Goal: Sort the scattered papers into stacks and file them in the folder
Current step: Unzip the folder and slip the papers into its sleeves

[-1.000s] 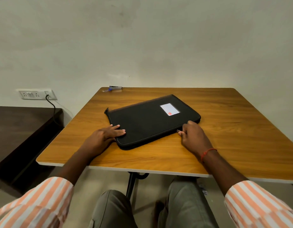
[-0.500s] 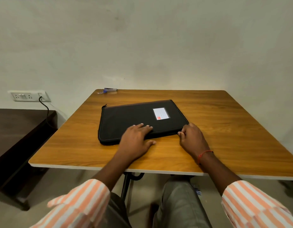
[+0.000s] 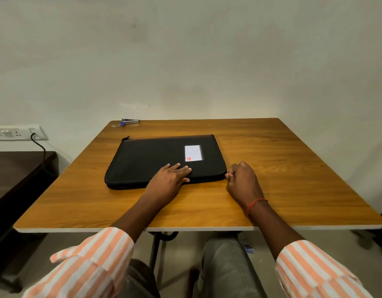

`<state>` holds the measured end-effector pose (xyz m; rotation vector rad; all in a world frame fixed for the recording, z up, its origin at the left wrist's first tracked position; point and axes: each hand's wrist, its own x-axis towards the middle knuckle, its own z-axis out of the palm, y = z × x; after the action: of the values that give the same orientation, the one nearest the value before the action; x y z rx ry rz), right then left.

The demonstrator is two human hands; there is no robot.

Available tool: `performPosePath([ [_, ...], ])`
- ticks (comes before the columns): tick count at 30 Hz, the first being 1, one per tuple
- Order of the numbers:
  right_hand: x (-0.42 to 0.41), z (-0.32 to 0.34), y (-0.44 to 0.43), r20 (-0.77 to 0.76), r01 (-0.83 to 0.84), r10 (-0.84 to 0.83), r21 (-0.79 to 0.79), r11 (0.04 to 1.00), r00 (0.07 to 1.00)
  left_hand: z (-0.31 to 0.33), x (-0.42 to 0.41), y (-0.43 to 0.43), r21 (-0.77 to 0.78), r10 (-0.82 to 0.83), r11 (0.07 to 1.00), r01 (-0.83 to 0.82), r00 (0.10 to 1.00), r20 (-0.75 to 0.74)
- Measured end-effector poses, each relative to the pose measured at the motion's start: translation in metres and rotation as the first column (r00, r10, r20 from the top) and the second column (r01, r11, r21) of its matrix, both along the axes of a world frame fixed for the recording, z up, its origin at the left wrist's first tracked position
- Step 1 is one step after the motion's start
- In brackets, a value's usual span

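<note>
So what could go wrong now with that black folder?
The right hand pinches the near right corner of the folder, probably at the zip. A hard tug could slide the folder, since only the left hand lies flat on it. The stapler sits at the far edge of the table, so a shove could knock it off.

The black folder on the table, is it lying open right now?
No, the black folder lies shut and flat, the left hand resting on its cover, the right hand pinching at its corner.
</note>
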<state>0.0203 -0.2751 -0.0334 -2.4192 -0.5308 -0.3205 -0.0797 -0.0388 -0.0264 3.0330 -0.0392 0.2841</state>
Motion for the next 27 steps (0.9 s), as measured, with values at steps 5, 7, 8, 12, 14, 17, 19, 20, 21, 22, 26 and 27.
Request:
performPosePath([
  [5,0.002,-0.003,0.002,0.000,-0.010,0.010,-0.013,1.000,1.000,0.005,-0.018,0.015,-0.089,-0.017,0.996,0.023,0.998,0.065],
  [7,0.003,-0.004,0.002,0.005,-0.014,0.014,-0.013,1.000,1.000,0.006,-0.022,0.018,-0.104,-0.009,0.994,0.018,0.997,0.081],
  [8,0.004,-0.005,0.002,0.005,-0.016,0.016,-0.013,1.000,1.000,0.005,-0.024,0.020,-0.107,-0.008,0.994,0.017,0.997,0.080],
  [12,0.010,-0.008,0.005,0.013,-0.031,0.031,-0.029,0.999,0.999,0.000,-0.030,0.031,-0.096,-0.018,0.995,0.024,0.998,0.057],
  [14,0.015,-0.008,0.007,0.022,-0.036,0.037,-0.043,0.998,0.999,0.000,-0.032,0.032,-0.073,-0.033,0.997,0.038,0.997,0.063],
  [17,0.029,-0.006,0.012,0.002,-0.026,0.026,-0.061,0.998,1.000,0.001,-0.033,0.031,-0.059,-0.039,0.997,0.044,0.996,0.077],
  [19,0.040,-0.003,0.017,-0.019,-0.011,0.010,-0.075,0.997,1.000,0.000,-0.034,0.031,-0.066,-0.043,0.997,0.049,0.996,0.083],
  [20,0.047,-0.003,0.020,-0.028,-0.002,0.000,-0.082,0.997,1.000,-0.001,-0.034,0.031,-0.072,-0.049,0.996,0.056,0.995,0.089],
  [21,0.054,-0.002,0.024,-0.035,0.008,-0.011,-0.090,0.996,0.999,-0.002,-0.034,0.032,-0.077,-0.054,0.995,0.061,0.994,0.096],
  [22,0.061,-0.001,0.028,-0.039,0.017,-0.021,-0.096,0.995,0.999,-0.003,-0.035,0.032,-0.085,-0.056,0.994,0.065,0.993,0.104],
  [26,0.089,-0.002,0.046,-0.045,0.056,-0.062,-0.106,0.993,0.997,-0.005,-0.036,0.032,-0.105,-0.042,0.993,0.055,0.992,0.123],
  [27,0.096,-0.003,0.050,-0.046,0.075,-0.080,-0.106,0.992,0.996,-0.005,-0.036,0.033,-0.109,-0.037,0.993,0.051,0.992,0.124],
])
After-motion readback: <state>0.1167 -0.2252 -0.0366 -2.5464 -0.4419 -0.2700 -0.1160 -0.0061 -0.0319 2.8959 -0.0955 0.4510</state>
